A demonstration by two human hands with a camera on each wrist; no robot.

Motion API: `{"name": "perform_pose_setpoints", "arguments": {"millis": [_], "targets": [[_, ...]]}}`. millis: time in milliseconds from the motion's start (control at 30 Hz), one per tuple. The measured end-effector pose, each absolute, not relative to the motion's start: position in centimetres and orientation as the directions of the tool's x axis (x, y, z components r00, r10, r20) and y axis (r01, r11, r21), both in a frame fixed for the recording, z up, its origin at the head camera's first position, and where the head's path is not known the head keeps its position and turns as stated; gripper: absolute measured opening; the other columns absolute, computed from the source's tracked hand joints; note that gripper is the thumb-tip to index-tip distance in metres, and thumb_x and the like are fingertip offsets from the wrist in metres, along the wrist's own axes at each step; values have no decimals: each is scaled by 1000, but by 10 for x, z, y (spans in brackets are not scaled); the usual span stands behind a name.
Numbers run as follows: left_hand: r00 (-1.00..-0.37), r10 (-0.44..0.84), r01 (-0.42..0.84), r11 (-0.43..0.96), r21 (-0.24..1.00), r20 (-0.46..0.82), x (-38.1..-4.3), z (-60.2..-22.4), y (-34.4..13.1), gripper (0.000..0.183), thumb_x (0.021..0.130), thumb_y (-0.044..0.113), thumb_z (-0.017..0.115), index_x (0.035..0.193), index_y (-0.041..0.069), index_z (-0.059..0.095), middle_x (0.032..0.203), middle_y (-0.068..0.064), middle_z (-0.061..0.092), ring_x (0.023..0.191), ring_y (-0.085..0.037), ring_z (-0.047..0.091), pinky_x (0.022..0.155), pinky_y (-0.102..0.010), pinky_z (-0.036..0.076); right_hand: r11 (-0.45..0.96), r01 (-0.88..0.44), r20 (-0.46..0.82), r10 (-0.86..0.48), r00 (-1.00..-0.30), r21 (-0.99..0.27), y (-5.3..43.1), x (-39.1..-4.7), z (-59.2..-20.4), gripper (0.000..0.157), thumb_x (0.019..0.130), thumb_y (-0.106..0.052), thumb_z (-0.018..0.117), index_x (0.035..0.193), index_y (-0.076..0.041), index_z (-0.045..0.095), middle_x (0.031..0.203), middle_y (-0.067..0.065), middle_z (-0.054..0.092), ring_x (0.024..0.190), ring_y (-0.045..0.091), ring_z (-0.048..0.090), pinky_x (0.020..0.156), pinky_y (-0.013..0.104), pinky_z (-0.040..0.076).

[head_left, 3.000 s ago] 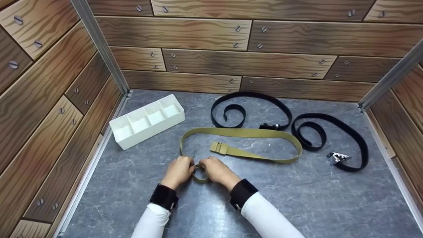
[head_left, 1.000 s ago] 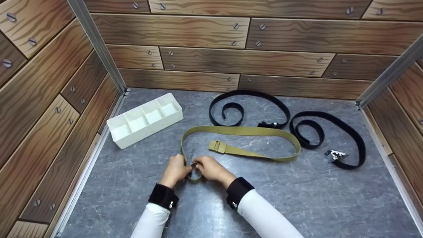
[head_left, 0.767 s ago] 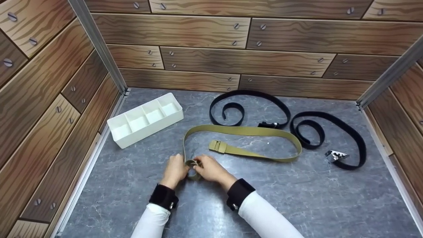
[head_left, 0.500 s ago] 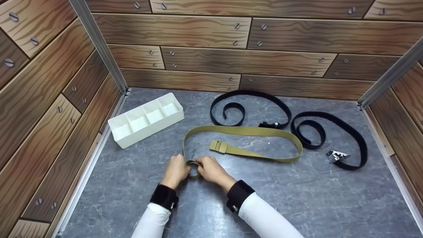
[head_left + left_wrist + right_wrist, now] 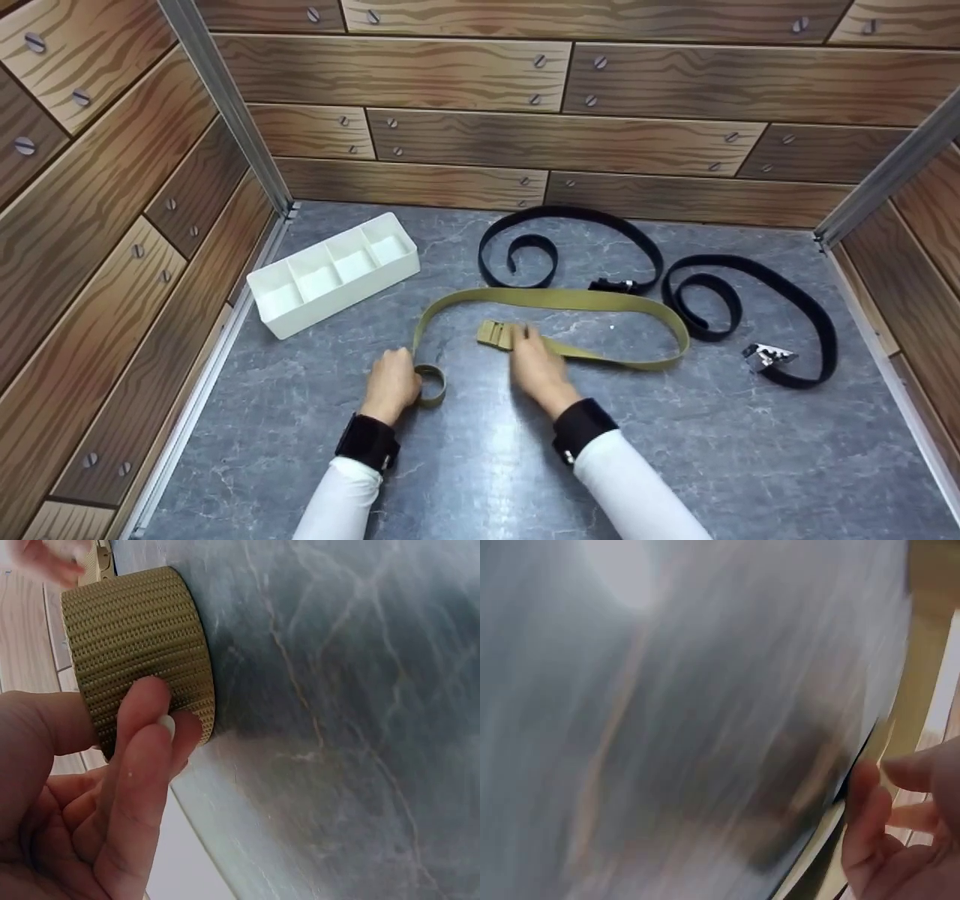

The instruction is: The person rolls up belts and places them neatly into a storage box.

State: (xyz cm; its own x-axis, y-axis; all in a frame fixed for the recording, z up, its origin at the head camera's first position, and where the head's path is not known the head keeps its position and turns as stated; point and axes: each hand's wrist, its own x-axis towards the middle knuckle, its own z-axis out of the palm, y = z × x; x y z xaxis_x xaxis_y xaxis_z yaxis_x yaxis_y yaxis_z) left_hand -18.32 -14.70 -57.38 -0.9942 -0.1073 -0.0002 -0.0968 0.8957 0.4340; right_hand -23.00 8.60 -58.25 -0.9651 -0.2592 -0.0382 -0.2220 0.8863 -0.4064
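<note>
An olive webbing belt [image 5: 555, 299] stands on edge in a wide loop, its buckle [image 5: 491, 334] inside the loop. My left hand [image 5: 391, 384] pinches the small coil [image 5: 135, 630] rolled at the belt's other end; in the left wrist view the thumb is behind the weave and the fingers in front. My right hand [image 5: 537, 369] reaches over the strap just right of the buckle. In the blurred right wrist view, its thumb and curled fingers [image 5: 864, 780] are right at the strap; I cannot tell whether they grip it.
A white tray [image 5: 352, 289] with several compartments sits at the back left. Two black belts, one with a dark buckle [image 5: 613, 286] and one with a shiny metal buckle [image 5: 766, 357], lie partly coiled at the back and right. Wood-patterned walls [image 5: 465, 135] surround the grey surface [image 5: 675, 457].
My right hand has left the small coil and moved right and away from me to the strap beside the buckle. My left hand stays at the coil, which has shifted slightly left.
</note>
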Motion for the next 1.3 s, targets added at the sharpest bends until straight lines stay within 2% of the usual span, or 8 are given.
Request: {"name": "perform_pose_setpoints", "arguments": {"millis": [200,300,433,767,867,1033,1167,1300], "targets": [[-991,-121,-137,888,439,-65,-181,-575,-147,7,76,0,67,75,0,60,78,-21,65,70,-38,65,58,-47,51,923,-333,23,-336,-942,-194,118,-230,-581,29,92,2,58,116,-8,70,109,16,68,86,34,67,66,48,55],[-991,-122,-137,890,435,-62,-180,-575,-147,7,74,0,68,74,1,61,78,-21,65,70,-38,65,59,-47,52,920,-349,64,-343,-937,-179,132,-228,-571,20,88,2,62,97,-11,75,88,12,71,71,31,66,57,46,54],[-992,-117,-124,888,442,-43,-180,-574,-148,8,72,1,69,71,1,60,77,-20,65,69,-37,65,60,-47,52,920,-332,20,-336,-942,-210,156,-227,-558,19,85,3,63,90,-11,74,84,11,71,70,29,66,59,46,54],[-992,-104,-123,875,468,-67,-183,-571,-144,8,72,2,68,72,1,60,74,-19,65,64,-30,64,60,-41,53,941,-227,-115,-262,-958,-252,190,-227,-542,20,83,7,58,91,-5,72,90,20,69,82,40,66,65,53,52],[-989,-116,-144,872,468,-88,-185,-569,-140,6,72,3,67,73,1,62,75,-19,66,63,-30,64,59,-39,53,938,-205,-133,-249,-959,-281,181,-223,-538,20,85,2,60,103,-3,69,98,22,66,86,43,64,70,55,51],[-983,-133,-181,846,502,-130,-187,-568,-132,4,74,2,65,75,-1,63,68,-16,63,53,-26,61,50,-33,51,920,-173,-69,-210,-975,-351,149,-212,-535,43,85,-3,65,128,-2,59,122,24,56,90,44,62,75,54,52],[-978,-150,-206,826,525,-148,-187,-567,-125,6,77,3,65,77,-2,63,66,-14,61,49,-24,59,47,-31,49,816,-286,-16,-339,-941,-503,113,-202,-544,36,89,-8,66,124,0,62,111,18,64,85,29,64,75,43,54],[-976,-176,-217,841,496,-129,-186,-569,-119,10,77,8,69,77,0,63,73,-17,64,59,-30,63,53,-38,51,691,-233,-148,-445,-883,-685,78,-194,-557,42,97,-18,60,134,2,54,90,10,69,66,17,63,64,33,54]]}}
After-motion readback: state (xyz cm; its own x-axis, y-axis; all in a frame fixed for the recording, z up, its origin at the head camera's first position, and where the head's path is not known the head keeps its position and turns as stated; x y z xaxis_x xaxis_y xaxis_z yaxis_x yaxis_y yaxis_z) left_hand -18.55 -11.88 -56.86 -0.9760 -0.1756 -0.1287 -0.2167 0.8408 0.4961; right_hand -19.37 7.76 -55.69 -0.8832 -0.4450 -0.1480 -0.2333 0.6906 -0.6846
